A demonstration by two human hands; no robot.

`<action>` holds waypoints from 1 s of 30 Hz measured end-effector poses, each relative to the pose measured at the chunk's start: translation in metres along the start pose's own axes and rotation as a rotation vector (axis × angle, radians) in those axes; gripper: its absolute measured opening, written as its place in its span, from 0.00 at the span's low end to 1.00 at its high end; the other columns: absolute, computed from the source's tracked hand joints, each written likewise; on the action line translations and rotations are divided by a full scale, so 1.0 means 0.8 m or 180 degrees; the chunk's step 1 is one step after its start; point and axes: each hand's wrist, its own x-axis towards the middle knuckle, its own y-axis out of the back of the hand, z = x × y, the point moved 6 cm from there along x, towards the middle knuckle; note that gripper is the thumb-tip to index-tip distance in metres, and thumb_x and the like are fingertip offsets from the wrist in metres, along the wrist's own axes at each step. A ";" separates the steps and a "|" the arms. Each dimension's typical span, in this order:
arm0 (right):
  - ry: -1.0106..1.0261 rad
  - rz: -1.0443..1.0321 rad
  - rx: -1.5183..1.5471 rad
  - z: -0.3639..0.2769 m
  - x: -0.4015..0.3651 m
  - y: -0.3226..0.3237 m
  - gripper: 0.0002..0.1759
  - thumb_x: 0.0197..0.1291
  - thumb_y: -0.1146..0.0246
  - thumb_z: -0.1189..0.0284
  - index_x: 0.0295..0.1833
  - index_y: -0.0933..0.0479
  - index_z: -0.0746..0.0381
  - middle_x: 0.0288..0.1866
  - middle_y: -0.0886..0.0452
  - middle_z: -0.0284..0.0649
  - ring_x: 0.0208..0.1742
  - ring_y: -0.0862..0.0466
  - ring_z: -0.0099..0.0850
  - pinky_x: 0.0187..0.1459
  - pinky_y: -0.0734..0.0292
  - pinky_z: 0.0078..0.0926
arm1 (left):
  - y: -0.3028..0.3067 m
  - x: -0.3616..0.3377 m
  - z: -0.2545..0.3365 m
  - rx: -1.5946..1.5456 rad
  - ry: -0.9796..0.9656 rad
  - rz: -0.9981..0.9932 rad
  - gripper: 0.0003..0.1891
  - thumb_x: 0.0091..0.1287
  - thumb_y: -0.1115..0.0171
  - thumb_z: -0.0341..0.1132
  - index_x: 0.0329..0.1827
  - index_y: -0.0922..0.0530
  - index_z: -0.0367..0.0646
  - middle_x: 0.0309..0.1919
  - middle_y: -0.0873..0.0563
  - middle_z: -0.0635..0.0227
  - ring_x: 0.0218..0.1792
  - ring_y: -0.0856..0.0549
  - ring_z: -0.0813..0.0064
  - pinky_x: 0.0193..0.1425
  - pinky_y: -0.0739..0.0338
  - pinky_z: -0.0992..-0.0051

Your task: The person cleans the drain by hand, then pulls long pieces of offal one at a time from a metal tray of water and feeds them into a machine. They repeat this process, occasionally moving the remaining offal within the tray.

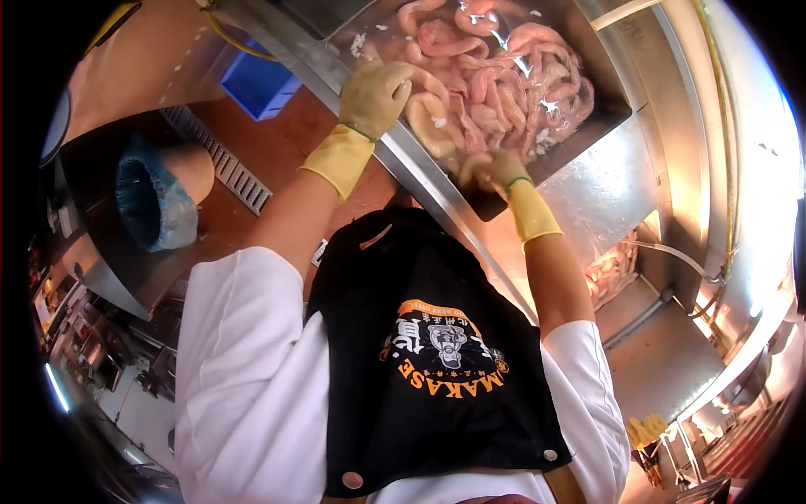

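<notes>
Pink, glossy lengths of intestine (495, 92) lie coiled in water in a metal basin (600, 139). Both my hands wear yellow rubber gloves with a green band at each wrist. At the basin's near left rim, my left hand (374, 94) is closed around a pale length of intestine that runs back into the pile. My right hand (501, 172) reaches into the near corner, its fingers curled on another piece of intestine; the fingertips are partly hidden. White bits of fat (546, 139) float among the coils.
A metal counter edge (428, 176) runs between my apron (403, 319) and the basin. More pale meat (613, 273) sits in a second basin to the right. On the red floor at left are a blue crate (260, 84), a lined bin (155, 202) and a drain grate (227, 164).
</notes>
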 end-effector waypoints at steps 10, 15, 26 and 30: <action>0.0539 0.1954 0.3424 0.010 -0.012 0.257 0.14 0.71 0.39 0.76 0.55 0.12 0.68 0.32 0.18 0.35 0.30 0.18 0.27 0.32 0.17 0.22 | -0.010 -0.004 -0.017 -0.0131 0.0167 -0.0031 0.07 0.64 0.32 0.35 0.44 0.11 0.55 0.32 0.14 0.64 0.41 0.15 0.54 0.46 0.18 0.54; 0.0610 0.2369 0.3261 0.022 -0.034 0.248 0.13 0.72 0.39 0.77 0.54 0.12 0.71 0.31 0.20 0.35 0.28 0.18 0.29 0.35 0.12 0.27 | -0.012 -0.004 -0.018 -0.0077 0.0079 0.0069 0.06 0.64 0.31 0.35 0.42 0.11 0.53 0.30 0.15 0.63 0.39 0.15 0.54 0.44 0.19 0.53; 0.1002 0.1896 0.2322 0.027 -0.019 0.222 0.16 0.67 0.32 0.76 0.57 0.16 0.74 0.41 0.11 0.45 0.33 0.11 0.33 0.36 0.12 0.28 | 0.004 0.007 0.001 -0.0286 0.0219 -0.0153 0.06 0.65 0.33 0.34 0.42 0.10 0.52 0.33 0.11 0.63 0.40 0.15 0.52 0.49 0.20 0.52; 0.0558 0.2021 0.0259 0.043 0.021 0.185 0.17 0.63 0.28 0.68 0.54 0.12 0.65 0.47 0.08 0.40 0.45 0.10 0.38 0.48 0.16 0.38 | 0.011 0.012 0.006 -0.0275 0.0188 0.0023 0.07 0.65 0.34 0.33 0.43 0.11 0.49 0.34 0.12 0.61 0.41 0.16 0.50 0.48 0.21 0.51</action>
